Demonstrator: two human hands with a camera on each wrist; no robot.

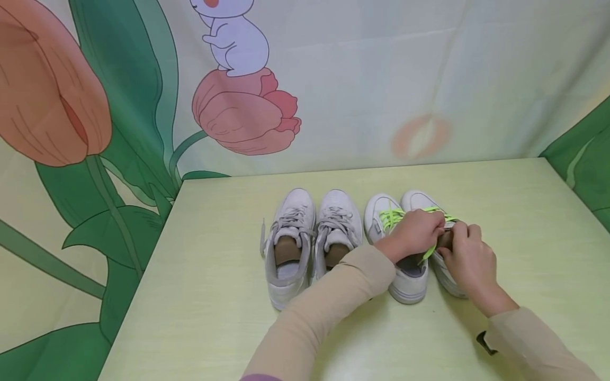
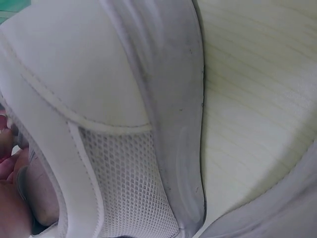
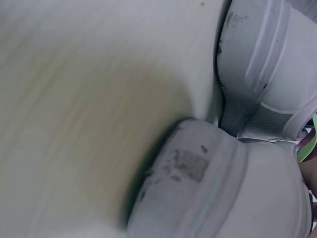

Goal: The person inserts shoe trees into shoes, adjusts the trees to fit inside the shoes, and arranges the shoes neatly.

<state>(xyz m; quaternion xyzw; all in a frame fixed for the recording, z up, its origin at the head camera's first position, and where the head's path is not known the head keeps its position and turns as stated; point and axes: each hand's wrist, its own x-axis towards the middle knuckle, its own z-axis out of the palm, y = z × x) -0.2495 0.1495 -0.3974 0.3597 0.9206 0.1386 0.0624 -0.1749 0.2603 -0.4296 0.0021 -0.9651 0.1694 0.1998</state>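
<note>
Both hands work at the top of the lacing on the rightmost white sneaker [image 1: 449,276], whose laces are bright green. My left hand [image 1: 419,231] comes across from the left with curled fingers and pinches the green shoelace [image 1: 428,253], which hangs below it. Opposite, my right hand [image 1: 472,259] has bent fingers and thumb by the tongue and grips at the lace there; its fingertips are partly hidden. The other green-laced sneaker [image 1: 409,288] stands just left, partly under the left hand. In the right wrist view, a green lace [image 3: 308,148] hangs by the fingers at the right edge.
A second pair stands to the left: a white shoe with grey laces [image 1: 287,286] and its mate [image 1: 339,211], partly covered by the left sleeve [image 1: 329,301]. All the shoes point away on a pale yellow-green table [image 1: 214,264]. A printed cloth [image 1: 343,106] hangs behind.
</note>
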